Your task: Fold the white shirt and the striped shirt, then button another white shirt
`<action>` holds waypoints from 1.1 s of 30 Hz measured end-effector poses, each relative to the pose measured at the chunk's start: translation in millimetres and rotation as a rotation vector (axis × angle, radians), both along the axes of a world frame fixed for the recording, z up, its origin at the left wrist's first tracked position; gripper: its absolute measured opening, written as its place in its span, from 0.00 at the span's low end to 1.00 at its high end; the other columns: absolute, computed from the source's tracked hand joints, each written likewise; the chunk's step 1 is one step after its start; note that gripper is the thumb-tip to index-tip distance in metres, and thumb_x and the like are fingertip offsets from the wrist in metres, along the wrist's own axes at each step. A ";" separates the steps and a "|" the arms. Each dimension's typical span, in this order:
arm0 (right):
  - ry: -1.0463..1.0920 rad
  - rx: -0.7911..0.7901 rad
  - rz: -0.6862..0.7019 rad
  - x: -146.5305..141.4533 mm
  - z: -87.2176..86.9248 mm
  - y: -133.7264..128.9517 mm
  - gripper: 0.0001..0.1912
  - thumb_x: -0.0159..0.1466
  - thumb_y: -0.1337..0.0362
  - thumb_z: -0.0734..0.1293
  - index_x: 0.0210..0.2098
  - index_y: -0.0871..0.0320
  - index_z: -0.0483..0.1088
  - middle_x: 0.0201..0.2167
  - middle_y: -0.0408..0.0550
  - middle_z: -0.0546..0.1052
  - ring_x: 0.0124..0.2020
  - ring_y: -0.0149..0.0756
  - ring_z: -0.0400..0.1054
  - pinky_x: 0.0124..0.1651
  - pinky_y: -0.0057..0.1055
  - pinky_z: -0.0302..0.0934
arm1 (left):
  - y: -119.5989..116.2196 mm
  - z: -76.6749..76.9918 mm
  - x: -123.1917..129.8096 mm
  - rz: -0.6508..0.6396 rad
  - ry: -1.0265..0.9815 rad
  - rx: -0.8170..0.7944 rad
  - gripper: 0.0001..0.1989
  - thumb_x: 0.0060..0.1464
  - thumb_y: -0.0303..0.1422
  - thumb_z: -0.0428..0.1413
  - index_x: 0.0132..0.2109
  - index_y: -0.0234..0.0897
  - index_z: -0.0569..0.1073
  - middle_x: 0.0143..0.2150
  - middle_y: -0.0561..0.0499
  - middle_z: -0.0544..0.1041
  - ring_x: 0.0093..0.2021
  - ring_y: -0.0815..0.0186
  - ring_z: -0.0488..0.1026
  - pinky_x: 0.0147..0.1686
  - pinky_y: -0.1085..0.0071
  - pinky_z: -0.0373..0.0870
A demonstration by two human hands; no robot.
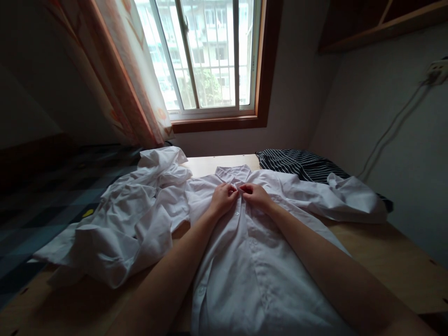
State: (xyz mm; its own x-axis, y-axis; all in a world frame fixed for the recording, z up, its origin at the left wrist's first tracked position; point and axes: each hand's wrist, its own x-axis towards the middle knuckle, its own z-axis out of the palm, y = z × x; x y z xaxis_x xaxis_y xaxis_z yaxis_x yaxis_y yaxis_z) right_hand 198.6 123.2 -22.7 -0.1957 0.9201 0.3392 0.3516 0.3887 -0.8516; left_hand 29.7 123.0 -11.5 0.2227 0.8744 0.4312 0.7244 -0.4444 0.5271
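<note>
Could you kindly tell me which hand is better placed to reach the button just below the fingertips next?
Probably the left hand: it sits closer to that button on the white shirt. The right hand appears slightly farther off, across the front strip.

Here the left hand point(224, 198) and right hand point(258, 198) hide from me the bit of white button-up shirt point(235, 261) they pinch; below them it runs out of frame; leftward, checked bedding point(58, 200) blurs.

Window point(215, 51) bright. Floral curtain point(128, 70) at its left edge; striped dark cloth point(303, 164) below, rightward; wall socket point(437, 73) far right.
</note>
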 end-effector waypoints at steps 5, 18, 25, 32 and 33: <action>-0.002 -0.033 0.042 1.0 2.0 1.0 0.09 0.58 0.62 0.70 0.35 0.60 0.77 0.32 0.46 0.81 0.34 0.36 0.74 0.39 0.29 0.65 | -0.3 0.5 0.2 0.004 0.000 0.000 0.04 0.54 0.31 0.59 0.33 0.36 0.77 0.32 0.51 0.76 0.35 0.65 0.72 0.41 0.69 0.69; -0.008 0.003 -0.103 -3.3 -1.2 3.7 0.06 0.59 0.67 0.66 0.33 0.59 0.76 0.33 0.48 0.81 0.35 0.37 0.75 0.40 0.29 0.64 | -1.2 2.4 0.2 -0.015 -0.004 0.003 0.03 0.54 0.29 0.59 0.32 0.36 0.78 0.34 0.50 0.78 0.37 0.64 0.73 0.42 0.68 0.70; 0.050 0.000 -0.061 -0.5 -1.9 4.1 0.07 0.57 0.69 0.66 0.34 0.59 0.77 0.34 0.48 0.82 0.36 0.37 0.75 0.42 0.31 0.66 | 3.4 -1.7 -1.8 -0.001 -0.071 -0.008 0.04 0.53 0.30 0.59 0.32 0.37 0.78 0.33 0.50 0.78 0.37 0.63 0.74 0.40 0.69 0.71; 0.073 -0.019 -0.062 0.6 -0.6 2.7 0.08 0.56 0.69 0.66 0.33 0.59 0.77 0.33 0.47 0.81 0.36 0.37 0.75 0.42 0.31 0.67 | 4.1 -1.3 -2.5 0.005 -0.113 -0.019 0.05 0.52 0.32 0.59 0.31 0.37 0.79 0.33 0.50 0.79 0.36 0.64 0.75 0.40 0.69 0.71; 0.069 -0.019 -0.063 0.9 -0.3 2.5 0.08 0.56 0.69 0.66 0.33 0.59 0.77 0.33 0.47 0.81 0.36 0.38 0.75 0.42 0.31 0.67 | 4.1 -1.1 -2.6 0.006 -0.118 -0.023 0.05 0.52 0.32 0.59 0.31 0.37 0.80 0.33 0.50 0.79 0.36 0.64 0.75 0.40 0.69 0.71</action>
State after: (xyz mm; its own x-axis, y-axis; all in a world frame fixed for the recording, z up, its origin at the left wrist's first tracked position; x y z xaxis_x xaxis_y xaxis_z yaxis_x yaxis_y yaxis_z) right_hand 199.5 125.7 -23.0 -0.1138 0.9362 0.3326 0.3155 0.3515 -0.8814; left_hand 27.1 127.0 -12.6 0.1659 0.8854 0.4341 0.6595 -0.4269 0.6187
